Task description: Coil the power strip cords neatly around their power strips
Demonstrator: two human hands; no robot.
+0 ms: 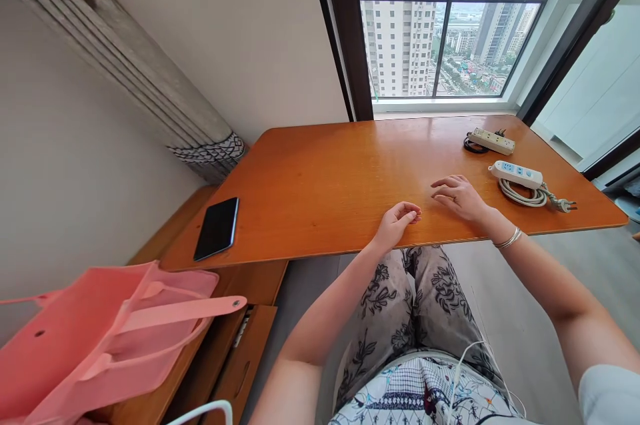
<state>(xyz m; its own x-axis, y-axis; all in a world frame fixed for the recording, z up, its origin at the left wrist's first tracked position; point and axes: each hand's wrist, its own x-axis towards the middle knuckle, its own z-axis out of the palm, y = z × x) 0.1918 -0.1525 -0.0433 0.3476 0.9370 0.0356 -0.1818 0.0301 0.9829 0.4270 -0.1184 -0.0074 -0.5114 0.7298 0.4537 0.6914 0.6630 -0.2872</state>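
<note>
Left hand (394, 226), right hand (461, 199) (near white power strip (518, 175)) over table (310, 191), grips loosely open.

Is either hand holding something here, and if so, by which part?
Nothing visible is held. The left hand is loosely curled with no object showing; the right hand, fingers parted, is over the table, apart from the white power strip.
</note>
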